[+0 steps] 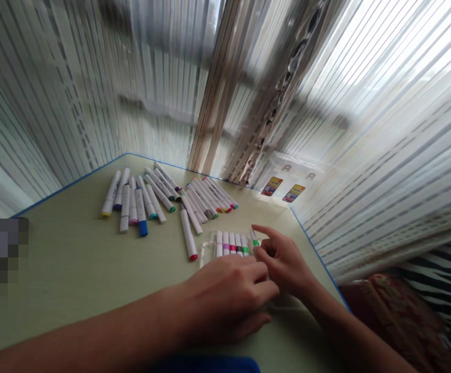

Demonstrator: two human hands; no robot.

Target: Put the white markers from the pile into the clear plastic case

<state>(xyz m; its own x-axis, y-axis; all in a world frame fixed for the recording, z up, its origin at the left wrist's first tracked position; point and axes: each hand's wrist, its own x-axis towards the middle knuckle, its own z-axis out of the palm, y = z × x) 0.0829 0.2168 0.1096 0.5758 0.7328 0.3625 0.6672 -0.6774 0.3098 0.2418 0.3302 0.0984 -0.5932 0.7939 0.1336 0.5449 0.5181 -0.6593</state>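
A short row of white markers point(231, 243) with coloured caps lies side by side in a clear plastic tray point(207, 252) near the table's right edge. My right hand point(283, 261) pinches the green-capped marker point(254, 239) at the right end of that row, forefinger stretched over it. My left hand point(229, 298) rests palm down on the near part of the tray, fingers curled together over it. What lies beneath the left hand is hidden. A red-capped marker point(188, 235) lies just left of the tray.
Several loose markers point(148, 197) are spread over the far part of the pale green table point(73, 259), which has a blue edge. Two clear packets with yellow labels point(283, 189) stand at the far right corner. Striped curtains surround the table; a zebra-print cushion point(443, 280) lies right.
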